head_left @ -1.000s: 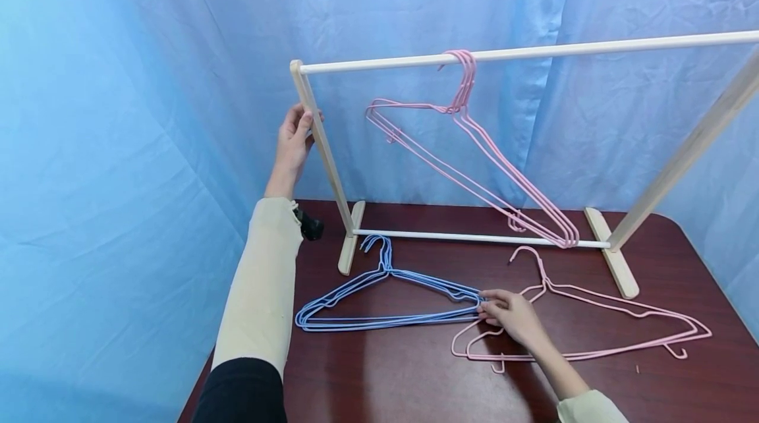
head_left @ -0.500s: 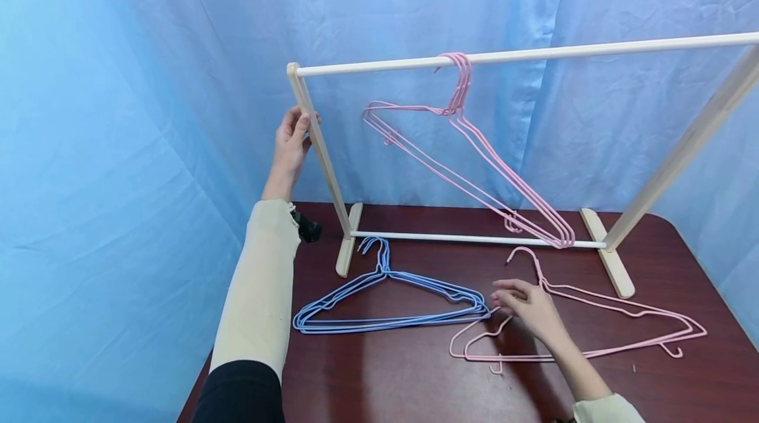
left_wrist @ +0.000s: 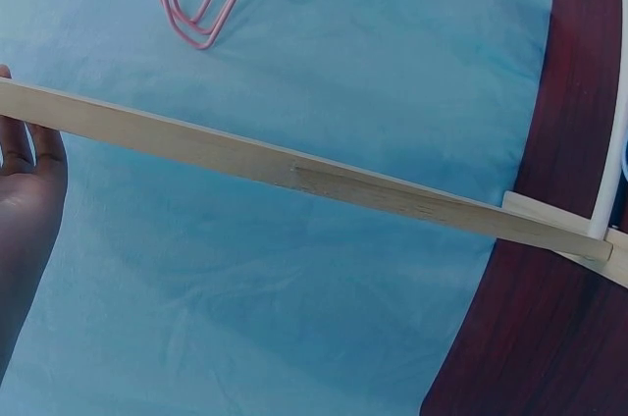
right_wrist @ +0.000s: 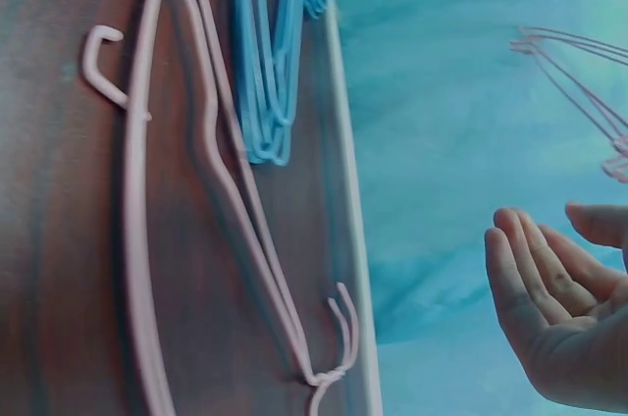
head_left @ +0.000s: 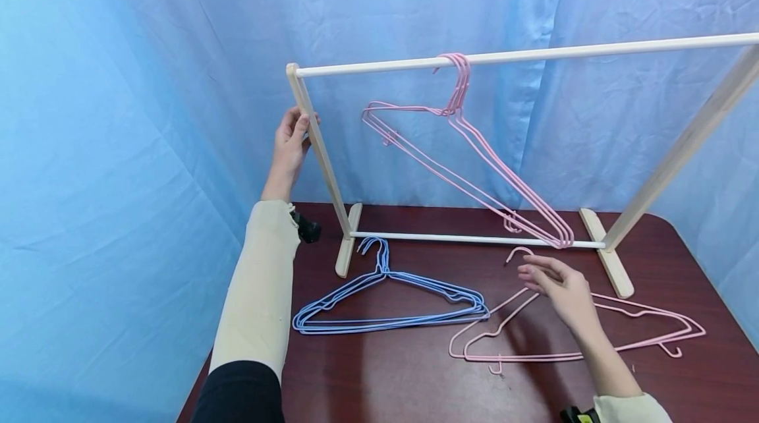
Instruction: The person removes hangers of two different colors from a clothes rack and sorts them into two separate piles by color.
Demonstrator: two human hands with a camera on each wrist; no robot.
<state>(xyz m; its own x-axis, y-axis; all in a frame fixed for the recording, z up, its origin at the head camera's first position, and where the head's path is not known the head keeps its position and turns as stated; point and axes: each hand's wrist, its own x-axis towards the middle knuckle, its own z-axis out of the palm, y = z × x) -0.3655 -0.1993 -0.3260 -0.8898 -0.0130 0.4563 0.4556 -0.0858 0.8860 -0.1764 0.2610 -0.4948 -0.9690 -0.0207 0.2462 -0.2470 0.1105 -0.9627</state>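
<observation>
My left hand (head_left: 289,146) grips the rack's left wooden post (head_left: 323,158), fingers behind it and thumb on the near side. In the left wrist view the post (left_wrist: 216,153) crosses the picture. Above two pink hangers (head_left: 528,358) lying on the table, my right hand (head_left: 560,290) hovers with relaxed fingers and nothing in them. It covers the necks of those hangers in the head view. The right wrist view has this hand (right_wrist: 554,303) with thumb and fingers apart. Left of it, several blue hangers (head_left: 387,272) lie stacked on the table.
Several pink hangers (head_left: 459,90) hang bunched from the rack's white top rail (head_left: 593,51). A white lower bar (head_left: 474,238) runs between the wooden feet. The right post (head_left: 682,149) stands at the table's right. Blue curtain (head_left: 148,166) surrounds the dark red-brown table (head_left: 379,377).
My right hand has let go of the blue hangers' right end and moved right and away, over the pink hangers. The left hand keeps its grip on the post.
</observation>
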